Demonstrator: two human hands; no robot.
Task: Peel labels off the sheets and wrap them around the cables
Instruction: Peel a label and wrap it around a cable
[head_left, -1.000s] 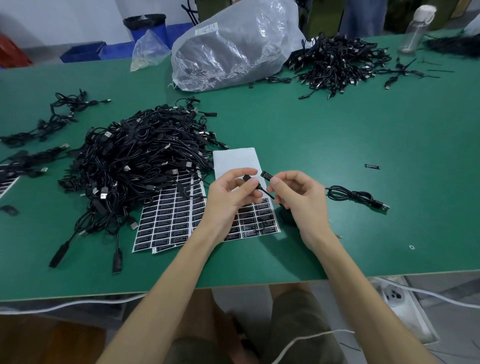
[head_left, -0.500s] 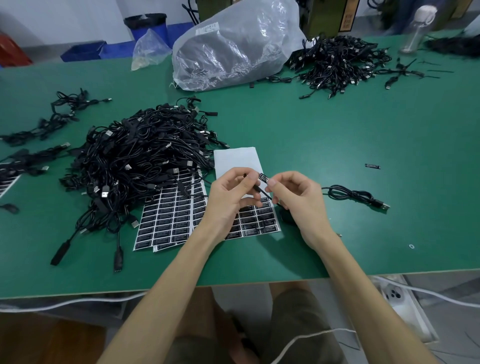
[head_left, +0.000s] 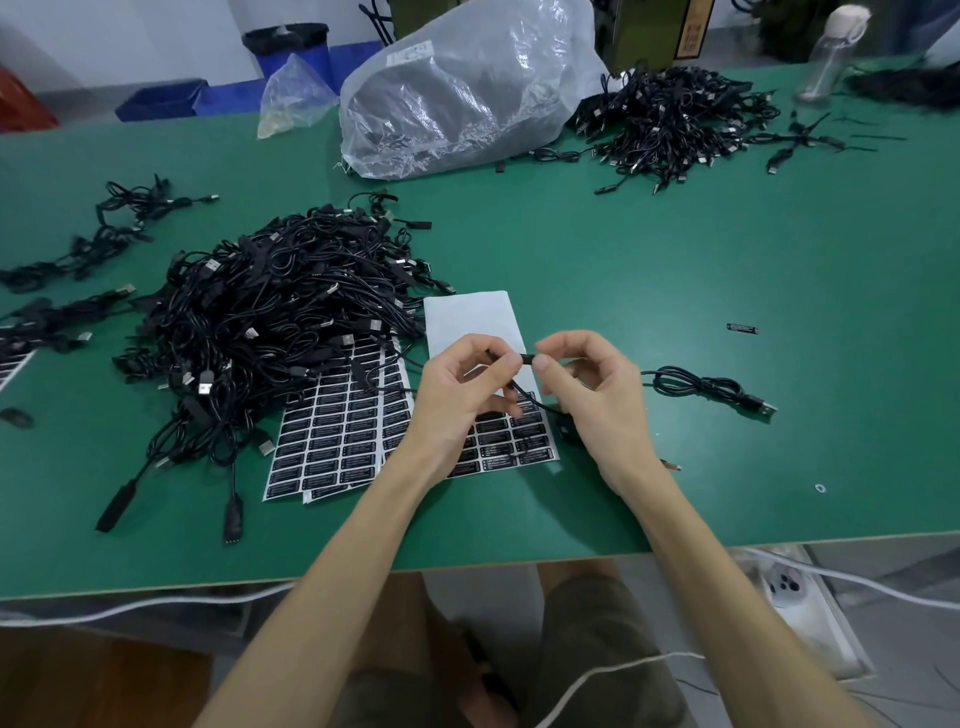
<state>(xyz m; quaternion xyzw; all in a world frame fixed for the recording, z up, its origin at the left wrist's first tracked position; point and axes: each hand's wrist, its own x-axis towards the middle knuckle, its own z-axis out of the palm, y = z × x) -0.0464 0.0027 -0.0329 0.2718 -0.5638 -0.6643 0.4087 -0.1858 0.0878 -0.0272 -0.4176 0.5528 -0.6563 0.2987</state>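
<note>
We see the cable (head_left: 523, 357) held in the air just above the half-peeled sheet (head_left: 470, 317), its pinched stretch lying roughly left-right, near level. A small dark band sits at the pinch; we cannot tell if it is a label or how far it is wrapped. From the pinch the cable drops toward us under the right hand, comes out right of the sheet and ends in a loose coil (head_left: 693, 383) flat on the table (head_left: 675, 249), long axis left-right, USB plug (head_left: 762, 406) pointing right, away from the sheet. Left hand (head_left: 457, 400) pinches the cable between thumb and forefinger, other fingers curled under, over the sheet's printed lower rows. Right hand (head_left: 597, 400) pinches the same stretch from the other side with thumb and forefinger tips, remaining fingers bent loosely, over the sheet's right edge. The two hands' fingertips nearly meet. Both bare forearms come in from the near table edge, below the sheet, angled inward. Full label sheets (head_left: 332, 436) lie against the sheet's left side, partly under the big cable pile (head_left: 270, 322) further left. Open green table lies right of and behind the sheet; a loose label (head_left: 742, 328) lies well right of it. Far behind the sheet: a plastic bag (head_left: 467, 93) and a second cable pile (head_left: 675, 114).
</note>
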